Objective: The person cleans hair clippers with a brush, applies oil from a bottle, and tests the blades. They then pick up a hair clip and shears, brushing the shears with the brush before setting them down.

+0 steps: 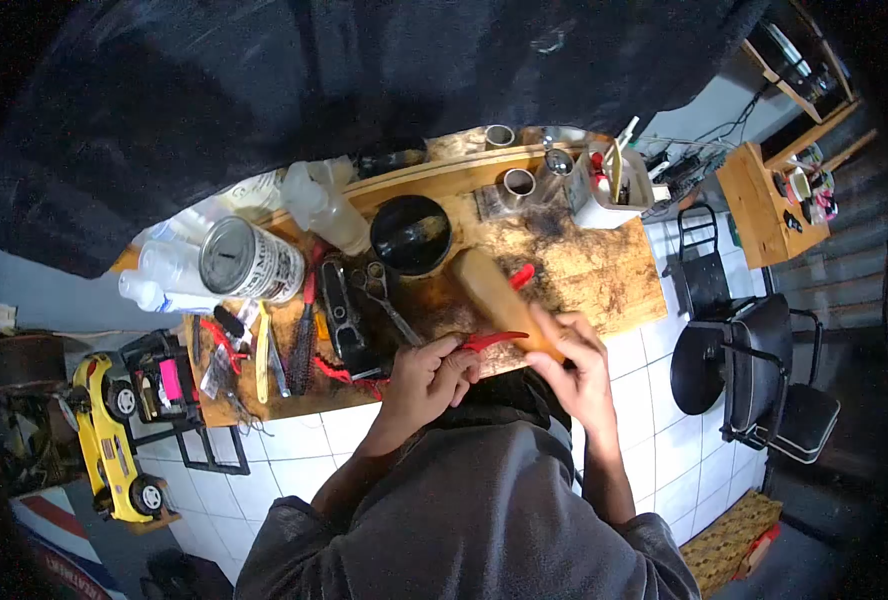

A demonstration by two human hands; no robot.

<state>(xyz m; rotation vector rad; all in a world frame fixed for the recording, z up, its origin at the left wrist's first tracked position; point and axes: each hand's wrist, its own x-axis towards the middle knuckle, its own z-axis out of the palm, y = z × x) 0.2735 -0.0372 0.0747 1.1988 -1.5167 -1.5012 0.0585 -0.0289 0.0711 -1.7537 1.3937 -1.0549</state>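
My left hand (426, 382) is closed around a slim red pointed tool (494, 340), whose tip sticks out to the right; its exact kind does not show. In my right hand (576, 368) is a long brush with a pale wooden back (491, 288), gripped at its near end and slanting up to the left. The brush lies just beyond the red tip in this view. Behind it on the wooden counter (614, 275) is another red piece (522, 276), partly covered by the brush. A black bowl (411, 235) stands beyond my hands.
Left of my hands lie hair clippers (342, 310), scissors (389, 300), a black-bristled red brush (304, 345) and a yellow-handled tool (263, 350). A large tin (249, 260) and spray bottle (329, 210) stand behind. A white container (609, 195) holds tools at right; chairs (754, 370) stand beyond.
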